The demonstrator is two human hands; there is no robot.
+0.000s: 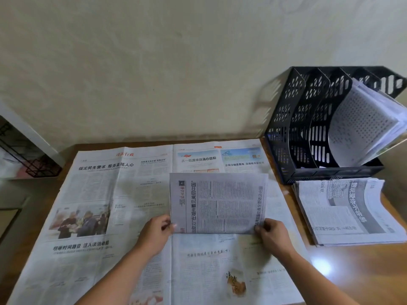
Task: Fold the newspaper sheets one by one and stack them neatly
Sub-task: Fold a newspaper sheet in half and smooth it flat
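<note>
Fingers of the left hand and right hand pinch the folded sheet's near corners — it lies on the open newspaper, left of the folded stack.

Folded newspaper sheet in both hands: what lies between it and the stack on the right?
Head view: only the open newspaper's edge and bare brown wooden table separate folded newspaper sheet from folded-newspaper stack.

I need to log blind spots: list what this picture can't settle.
- Head view: the open newspaper sheets run off the bottom edge; the folded newspaper sheet covers their middle.
- Pile of folded newspapers: sheet count too fine to tell.
- Black file rack: cut off at the right edge.
- Body text: blurred.
</note>
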